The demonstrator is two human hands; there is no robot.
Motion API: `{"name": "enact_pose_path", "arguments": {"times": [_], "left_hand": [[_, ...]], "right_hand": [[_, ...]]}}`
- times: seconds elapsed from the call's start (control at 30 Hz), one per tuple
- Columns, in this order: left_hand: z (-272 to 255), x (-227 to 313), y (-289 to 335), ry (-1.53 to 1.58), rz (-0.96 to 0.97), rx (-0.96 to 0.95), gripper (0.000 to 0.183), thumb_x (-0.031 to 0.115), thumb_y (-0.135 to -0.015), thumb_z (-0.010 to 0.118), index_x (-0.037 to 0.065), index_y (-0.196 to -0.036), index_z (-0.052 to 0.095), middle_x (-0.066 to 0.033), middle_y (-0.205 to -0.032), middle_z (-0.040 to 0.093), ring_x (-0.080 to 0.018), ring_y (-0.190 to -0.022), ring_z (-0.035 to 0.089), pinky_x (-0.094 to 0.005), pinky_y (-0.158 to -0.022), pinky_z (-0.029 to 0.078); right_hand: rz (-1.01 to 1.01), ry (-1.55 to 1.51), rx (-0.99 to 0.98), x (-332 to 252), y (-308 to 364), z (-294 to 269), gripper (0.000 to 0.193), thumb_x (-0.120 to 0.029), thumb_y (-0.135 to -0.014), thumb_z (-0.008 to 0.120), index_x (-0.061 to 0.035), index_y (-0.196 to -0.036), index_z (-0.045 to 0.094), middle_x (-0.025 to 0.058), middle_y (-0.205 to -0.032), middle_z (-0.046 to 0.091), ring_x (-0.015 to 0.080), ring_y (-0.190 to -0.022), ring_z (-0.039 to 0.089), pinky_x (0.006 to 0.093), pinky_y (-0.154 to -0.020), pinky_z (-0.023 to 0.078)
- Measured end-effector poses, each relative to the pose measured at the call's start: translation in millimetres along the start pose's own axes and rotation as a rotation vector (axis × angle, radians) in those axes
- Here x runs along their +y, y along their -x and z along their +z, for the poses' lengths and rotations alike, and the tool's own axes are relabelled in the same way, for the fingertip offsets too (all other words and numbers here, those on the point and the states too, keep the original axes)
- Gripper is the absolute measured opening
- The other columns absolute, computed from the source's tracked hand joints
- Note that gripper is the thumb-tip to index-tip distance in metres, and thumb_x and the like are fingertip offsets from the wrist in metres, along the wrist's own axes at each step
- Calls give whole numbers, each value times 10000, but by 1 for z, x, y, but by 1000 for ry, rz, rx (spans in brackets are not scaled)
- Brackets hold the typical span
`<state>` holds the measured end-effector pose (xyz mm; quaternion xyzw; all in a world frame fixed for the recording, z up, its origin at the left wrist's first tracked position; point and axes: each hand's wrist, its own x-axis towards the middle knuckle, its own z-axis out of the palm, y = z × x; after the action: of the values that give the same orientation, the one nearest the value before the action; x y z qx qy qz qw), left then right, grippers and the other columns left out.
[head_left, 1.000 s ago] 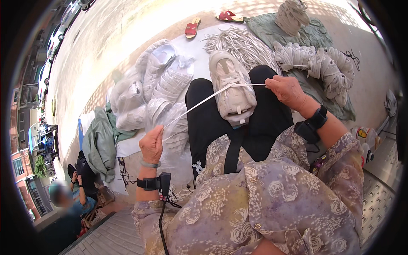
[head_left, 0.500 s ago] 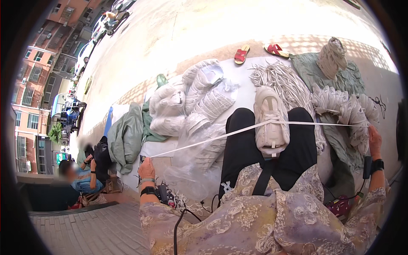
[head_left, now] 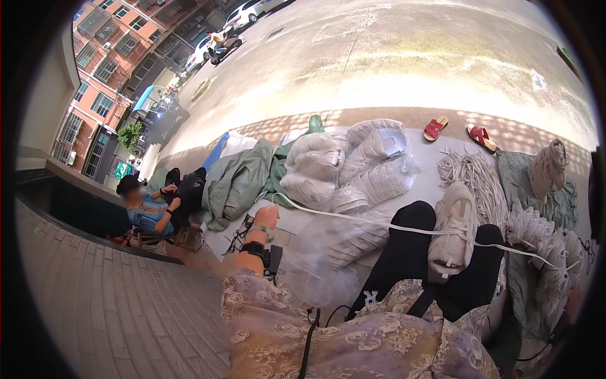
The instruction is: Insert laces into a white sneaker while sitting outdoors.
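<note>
A beige-white sneaker (head_left: 454,230) is held between my knees, toe pointing away from me. A long white shoelace (head_left: 344,215) runs out from its lacing to both sides. My left hand (head_left: 267,216), closed in a fist, grips the lace's left end above the ground sheet. From the shoe the lace's other half sags right, over bundled shoes. My right hand (head_left: 575,300) is only dimly seen at the dark right rim; its fingers cannot be made out.
Plastic-wrapped sneakers (head_left: 353,161) lie ahead on a white sheet. Loose laces (head_left: 470,177) are heaped beyond my knees. More bundled shoes (head_left: 543,243) lie on green cloth at right. Red slippers (head_left: 435,129) stand farther off. A seated person (head_left: 151,211) works at left.
The view has swung left. The lace, taut and nearly straight before, now hangs slack and wavy. My right hand has dropped toward the dark rim; the left keeps its lace end.
</note>
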<state>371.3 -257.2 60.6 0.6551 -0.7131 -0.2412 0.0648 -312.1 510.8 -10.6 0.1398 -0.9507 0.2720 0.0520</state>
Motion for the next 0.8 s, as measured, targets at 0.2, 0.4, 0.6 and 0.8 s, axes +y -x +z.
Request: {"name": "enact_pose_path", "arguments": {"times": [0.2, 0.4, 0.6, 0.8], "left_hand": [[139, 161, 105, 694, -54, -1243, 275, 286, -880, 458, 34, -793, 527, -15, -533, 466, -81, -341, 371, -257, -355, 377], [189, 233, 146, 588, 1, -1340, 220, 262, -900, 484, 54, -833, 514, 13, -539, 469, -54, -336, 355, -208, -323, 326], [222, 291, 157, 599, 154, -1201, 211, 248, -919, 423, 58, -912, 514, 1, -537, 478, -58, -327, 368, -209, -298, 316], [232, 311, 154, 685, 146, -1086, 195, 233, -915, 433, 71, -974, 524, 17, -530, 440, -35, -336, 311, -192, -301, 260]], "right_hand": [[501, -772, -1089, -271, 114, 65, 136, -174, -842, 469, -52, -801, 512, -13, -525, 440, 79, -401, 417, 244, -374, 406], [331, -844, -1298, -375, 119, 131, 104, -159, -873, 503, -59, -867, 531, 32, -711, 592, 95, -567, 585, 225, -524, 494], [171, -904, -871, -383, 113, 171, 131, -187, -832, 599, -60, -834, 630, -54, -701, 533, 27, -581, 438, 184, -516, 364], [249, -1026, -715, -379, 104, 198, 106, -119, -805, 600, -18, -778, 613, -35, -613, 512, 41, -509, 423, 197, -467, 351]]}}
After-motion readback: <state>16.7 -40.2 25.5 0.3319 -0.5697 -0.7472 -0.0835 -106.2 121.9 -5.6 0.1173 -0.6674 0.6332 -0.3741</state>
